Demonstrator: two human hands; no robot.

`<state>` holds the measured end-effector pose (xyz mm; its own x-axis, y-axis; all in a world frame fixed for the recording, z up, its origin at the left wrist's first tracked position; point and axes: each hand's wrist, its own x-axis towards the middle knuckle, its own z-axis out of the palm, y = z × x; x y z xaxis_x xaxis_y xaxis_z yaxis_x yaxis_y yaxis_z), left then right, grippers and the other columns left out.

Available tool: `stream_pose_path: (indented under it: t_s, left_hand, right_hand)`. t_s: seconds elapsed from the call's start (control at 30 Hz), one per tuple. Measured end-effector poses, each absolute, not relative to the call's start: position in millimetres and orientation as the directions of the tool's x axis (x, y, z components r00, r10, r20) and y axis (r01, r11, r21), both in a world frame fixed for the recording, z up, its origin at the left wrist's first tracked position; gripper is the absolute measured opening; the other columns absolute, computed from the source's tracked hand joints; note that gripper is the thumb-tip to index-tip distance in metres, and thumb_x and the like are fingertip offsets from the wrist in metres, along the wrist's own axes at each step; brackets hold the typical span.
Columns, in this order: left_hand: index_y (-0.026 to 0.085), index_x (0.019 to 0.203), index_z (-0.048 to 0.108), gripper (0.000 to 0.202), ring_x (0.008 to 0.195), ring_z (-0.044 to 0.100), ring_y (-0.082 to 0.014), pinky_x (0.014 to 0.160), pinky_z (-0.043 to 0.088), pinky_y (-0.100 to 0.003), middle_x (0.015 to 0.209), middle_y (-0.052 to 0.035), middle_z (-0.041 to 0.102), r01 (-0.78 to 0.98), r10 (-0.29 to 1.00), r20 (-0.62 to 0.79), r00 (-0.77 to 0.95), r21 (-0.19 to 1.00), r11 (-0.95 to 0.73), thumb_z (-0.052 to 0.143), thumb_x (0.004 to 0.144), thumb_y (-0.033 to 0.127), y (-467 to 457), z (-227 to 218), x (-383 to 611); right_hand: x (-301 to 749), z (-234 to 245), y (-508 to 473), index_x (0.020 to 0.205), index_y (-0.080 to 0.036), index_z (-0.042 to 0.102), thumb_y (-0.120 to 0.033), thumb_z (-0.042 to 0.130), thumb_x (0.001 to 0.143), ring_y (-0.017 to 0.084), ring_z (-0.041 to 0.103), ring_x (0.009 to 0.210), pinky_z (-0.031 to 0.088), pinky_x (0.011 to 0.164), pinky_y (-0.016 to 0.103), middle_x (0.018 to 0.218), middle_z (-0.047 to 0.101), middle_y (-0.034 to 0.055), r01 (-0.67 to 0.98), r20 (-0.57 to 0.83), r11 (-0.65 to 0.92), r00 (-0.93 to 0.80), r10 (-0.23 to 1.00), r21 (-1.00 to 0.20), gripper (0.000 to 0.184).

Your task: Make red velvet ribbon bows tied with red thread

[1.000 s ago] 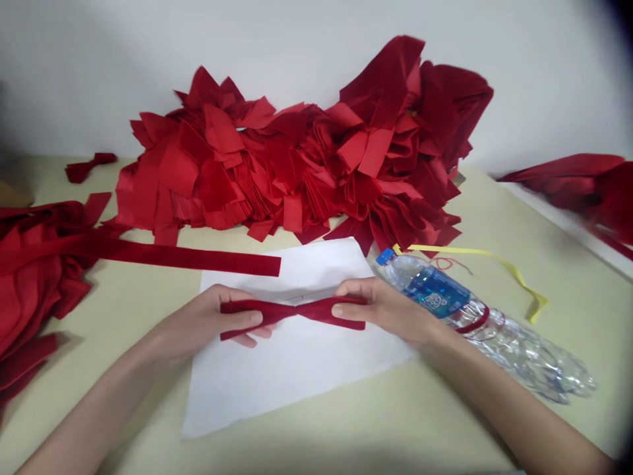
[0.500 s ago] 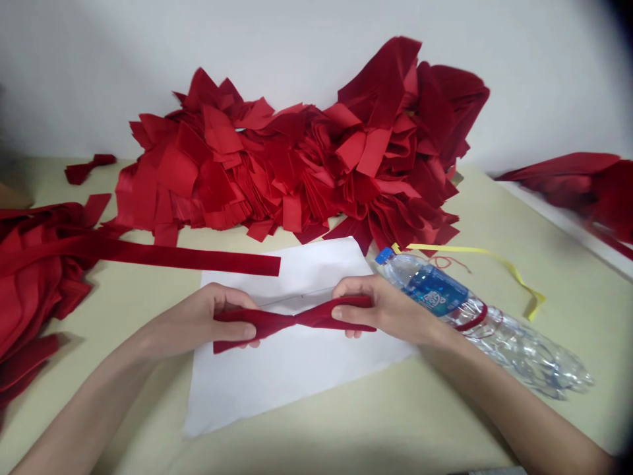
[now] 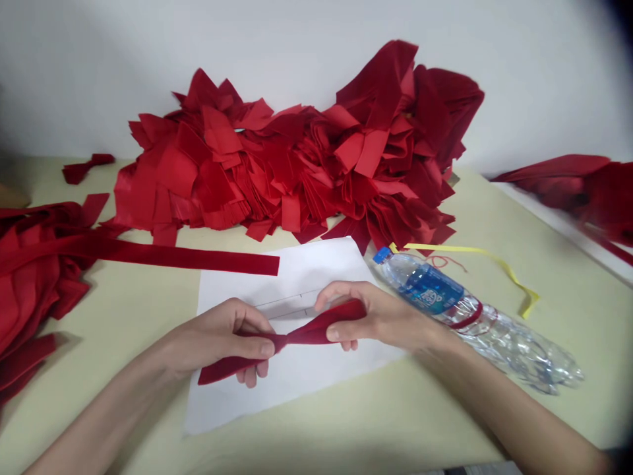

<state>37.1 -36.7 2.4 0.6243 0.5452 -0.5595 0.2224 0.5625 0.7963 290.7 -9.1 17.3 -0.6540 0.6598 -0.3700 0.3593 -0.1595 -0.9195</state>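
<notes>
A short red fabric strip (image 3: 309, 332), twisted at its middle, is held over a white paper sheet (image 3: 297, 382). My left hand (image 3: 225, 340) pinches the strip near the twist, with the strip's left end trailing down and left below the fingers. My right hand (image 3: 376, 316) grips the strip's right end between thumb and fingers. Pencil lines show on the paper just behind the strip.
A big heap of red fabric pieces (image 3: 297, 158) lies against the wall. A long red strip (image 3: 173, 257) runs from more red fabric (image 3: 30, 277) at the left. A plastic water bottle (image 3: 475, 316) lies on its side by my right wrist, near a yellow ribbon (image 3: 494, 264).
My left hand has slid right along the strip to the twist, leaving the left end hanging free. The strip now slopes down to the left.
</notes>
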Motion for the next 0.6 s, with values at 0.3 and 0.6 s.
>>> stream_pose_path:
  t_s: [0.3, 0.6]
  left_hand:
    - [0.015, 0.079, 0.069, 0.015, 0.064, 0.065, -0.0156, 0.063, 0.052, -0.027, 0.072, -0.0036, 0.071, 0.294, 0.661, -0.545, 0.516, 0.837, 0.461, 0.065, 0.074, 0.029, -43, 13, 53]
    - [0.015, 0.076, 0.069, 0.018, 0.067, 0.066, -0.0152, 0.064, 0.053, -0.025, 0.072, -0.0038, 0.072, 0.311, 0.618, -0.555, 0.556, 0.829, 0.465, 0.062, 0.078, 0.031, -42, 9, 46]
  right_hand:
    - [276, 11, -31, 0.102, -0.018, 0.062, -0.036, 0.057, 0.083, 0.016, 0.053, 0.105, 0.024, 0.107, 0.037, 0.097, 0.065, 0.004, 0.475, 0.268, 0.766, -0.743, 0.613, -0.434, 0.027]
    - [277, 8, -29, 0.087, -0.018, 0.066, -0.029, 0.052, 0.088, 0.013, 0.054, 0.078, 0.036, 0.088, 0.033, 0.072, 0.062, 0.0005, 0.501, 0.272, 0.761, -0.729, 0.627, -0.411, 0.018]
